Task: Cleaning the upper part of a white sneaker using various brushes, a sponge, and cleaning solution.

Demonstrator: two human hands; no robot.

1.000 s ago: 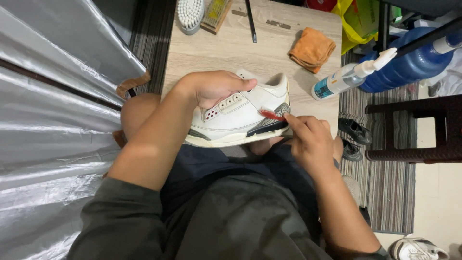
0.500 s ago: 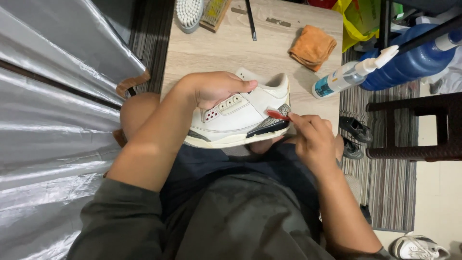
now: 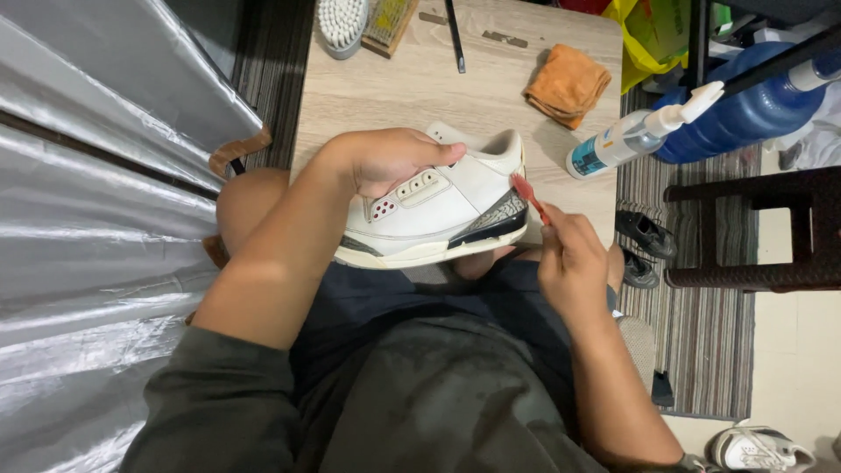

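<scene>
Your left grip (image 3: pixel 390 162) is clamped over the top of the white sneaker (image 3: pixel 438 210), holding it above your lap at the desk (image 3: pixel 420 88) edge. Your right grip (image 3: pixel 574 263) pinches a small red brush (image 3: pixel 528 197), bristles touching the grey heel panel. Spray bottle (image 3: pixel 626 140) and orange cloth (image 3: pixel 568 85) lie nearby.

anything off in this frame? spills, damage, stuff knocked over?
Nothing spilled or broken. The spray bottle lies on its side at the table edge, and the orange cloth is crumpled. The left hand holds the white sneaker; the right hand holds a red brush at its heel.
</scene>
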